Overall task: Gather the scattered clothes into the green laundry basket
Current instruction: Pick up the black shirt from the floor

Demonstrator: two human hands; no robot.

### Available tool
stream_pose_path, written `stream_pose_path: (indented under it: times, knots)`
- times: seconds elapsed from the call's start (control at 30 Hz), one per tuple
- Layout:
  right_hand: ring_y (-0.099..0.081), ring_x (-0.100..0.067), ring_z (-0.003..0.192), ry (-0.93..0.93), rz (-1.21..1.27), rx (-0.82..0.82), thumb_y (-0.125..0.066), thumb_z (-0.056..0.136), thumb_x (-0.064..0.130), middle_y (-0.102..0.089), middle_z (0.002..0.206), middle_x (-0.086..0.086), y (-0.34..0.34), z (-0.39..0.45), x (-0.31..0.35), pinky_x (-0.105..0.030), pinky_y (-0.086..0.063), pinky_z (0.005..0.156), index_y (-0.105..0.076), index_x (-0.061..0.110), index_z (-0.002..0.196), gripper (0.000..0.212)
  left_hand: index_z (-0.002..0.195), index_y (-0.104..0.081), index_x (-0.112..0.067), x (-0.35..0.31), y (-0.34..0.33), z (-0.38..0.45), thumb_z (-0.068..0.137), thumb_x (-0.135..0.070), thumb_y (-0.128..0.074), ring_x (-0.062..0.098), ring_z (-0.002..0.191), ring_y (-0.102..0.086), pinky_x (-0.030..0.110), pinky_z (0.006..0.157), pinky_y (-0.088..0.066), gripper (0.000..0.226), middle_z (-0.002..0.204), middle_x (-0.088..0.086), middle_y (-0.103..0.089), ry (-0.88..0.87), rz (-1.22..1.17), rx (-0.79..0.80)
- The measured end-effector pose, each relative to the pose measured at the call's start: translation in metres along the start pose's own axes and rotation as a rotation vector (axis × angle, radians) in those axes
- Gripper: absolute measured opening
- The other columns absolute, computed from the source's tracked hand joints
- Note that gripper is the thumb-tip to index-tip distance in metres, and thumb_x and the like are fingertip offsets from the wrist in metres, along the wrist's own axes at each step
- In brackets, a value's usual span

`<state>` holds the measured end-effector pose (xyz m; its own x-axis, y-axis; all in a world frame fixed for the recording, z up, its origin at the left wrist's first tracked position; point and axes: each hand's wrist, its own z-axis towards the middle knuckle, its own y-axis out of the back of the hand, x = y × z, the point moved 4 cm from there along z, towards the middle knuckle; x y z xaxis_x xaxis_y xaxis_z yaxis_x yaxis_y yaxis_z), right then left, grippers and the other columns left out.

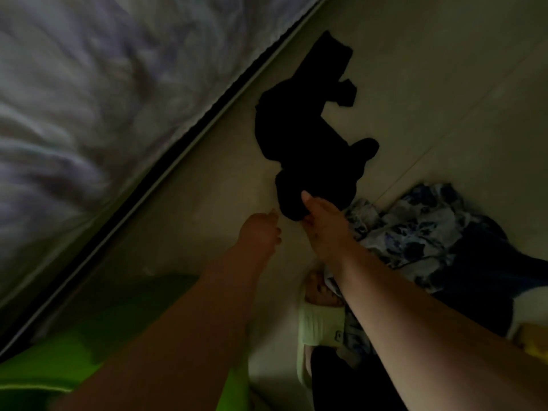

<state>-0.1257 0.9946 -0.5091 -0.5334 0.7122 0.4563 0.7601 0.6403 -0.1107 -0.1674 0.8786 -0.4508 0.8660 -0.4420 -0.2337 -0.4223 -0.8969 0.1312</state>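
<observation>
Dim floor (430,84), featureless black garment (302,129)

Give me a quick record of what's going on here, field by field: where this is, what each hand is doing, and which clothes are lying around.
place: pale floor beside a bed
right hand: gripping the near end of the black garment
left hand: loosely curled, close to the black garment, holding nothing
black garment: stretched out on the floor, mostly flat
blue and white patterned clothes: heaped to the right, under the right forearm
green basket: lower left, only partly in view, blurred
foot: in a pale slipper, between the arms
</observation>
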Motion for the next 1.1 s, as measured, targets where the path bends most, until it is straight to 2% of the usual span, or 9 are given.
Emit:
stream_pose_path:
  times: [0.07,0.17,0.37,0.5,0.6,0.7,0.8,0.97,1.1]
  knots:
    - [-0.063,-0.015,0.083,-0.109,0.154,0.087,-0.055,0.093,0.008,-0.066,0.092,-0.002,-0.013,-0.023,0.009,-0.021,-0.057,0.062,-0.063,0.015,0.094,0.011,0.105,-0.057,-0.010,-0.002,0.003,-0.005,0.102,-0.039,-0.034,0.022,0.082,-0.056,0.027,0.062,-0.041,0.037,0.092,0.007,-0.059,0.032,-0.109,0.013]
    - [-0.064,-0.018,0.084,-0.212,0.142,0.273,-0.048,0.092,0.007,-0.068,0.095,-0.005,-0.025,-0.071,0.032,-0.025,-0.055,0.070,-0.062,0.015,0.112,0.025,0.136,-0.044,-0.009,-0.015,0.013,-0.031,0.099,-0.053,-0.029,0.025,0.107,-0.056,0.035,0.086,-0.046,0.060,0.123,0.011,-0.059,0.008,-0.197,0.027]
    - [-0.062,-0.014,0.069,-0.531,-0.174,0.577,-0.060,0.075,0.008,-0.067,0.072,-0.002,-0.020,-0.158,0.047,-0.023,-0.050,0.052,-0.061,0.015,0.086,0.012,0.132,-0.051,-0.015,-0.026,0.025,-0.068,0.091,-0.064,-0.039,0.027,0.119,-0.057,0.044,0.102,-0.046,0.065,0.130,0.006,-0.059,0.016,-0.393,0.160]
    - [-0.057,-0.007,0.049,-0.661,-0.570,0.882,-0.050,0.083,0.004,-0.060,0.059,0.003,-0.021,-0.212,0.036,-0.018,-0.046,0.050,-0.053,0.012,0.072,0.014,0.088,-0.059,-0.003,-0.021,0.035,-0.114,0.093,-0.014,-0.053,0.020,0.066,-0.065,0.027,0.058,-0.050,0.013,0.085,0.015,-0.060,-0.030,-0.306,0.124]
    - [-0.063,-0.015,0.074,-0.494,-0.787,0.615,-0.051,0.091,0.007,-0.066,0.092,-0.007,-0.011,-0.221,0.025,-0.028,-0.053,0.072,-0.062,0.006,0.102,0.015,0.105,-0.058,0.001,-0.013,0.052,-0.142,0.089,-0.005,-0.053,0.029,0.080,-0.062,0.038,0.070,-0.055,0.018,0.093,0.015,-0.061,-0.098,-0.131,-0.064]
    - [-0.058,-0.024,0.109,-0.287,-0.476,0.249,-0.046,0.099,0.025,-0.057,0.129,-0.013,0.009,-0.217,0.032,-0.039,-0.047,0.095,-0.055,0.012,0.130,0.035,0.121,-0.055,0.005,-0.008,0.062,-0.177,0.089,-0.009,-0.055,0.036,0.100,-0.063,0.047,0.092,-0.053,0.035,0.109,0.021,-0.062,-0.165,-0.097,-0.060]
    - [-0.035,-0.034,0.139,-0.388,-0.055,0.312,-0.025,0.096,0.062,-0.037,0.150,-0.017,0.012,-0.236,0.030,-0.049,-0.027,0.114,-0.029,0.015,0.149,0.071,0.116,-0.058,-0.002,-0.003,0.061,-0.233,0.089,0.004,-0.049,0.026,0.086,-0.065,0.035,0.077,-0.055,0.028,0.096,0.013,-0.064,-0.321,-0.028,0.096]
    - [-0.065,-0.034,0.096,-0.286,0.346,0.390,-0.027,0.094,0.064,-0.065,0.108,-0.022,-0.011,-0.277,0.037,-0.043,-0.060,0.068,-0.049,0.006,0.133,0.074,0.101,-0.063,-0.002,0.025,0.054,-0.287,0.071,0.010,-0.054,0.031,0.091,-0.065,0.039,0.084,-0.054,0.033,0.095,0.017,-0.067,-0.359,0.141,0.431]
    - [-0.063,-0.032,0.108,-0.175,0.423,0.333,-0.035,0.082,0.076,-0.066,0.112,-0.018,-0.004,-0.295,0.053,-0.044,-0.046,0.095,-0.055,0.002,0.122,0.086,0.084,-0.061,0.002,0.057,0.069,-0.298,0.073,0.015,-0.051,0.026,0.078,-0.064,0.033,0.077,-0.052,0.020,0.081,0.015,-0.065,-0.310,0.238,0.480]
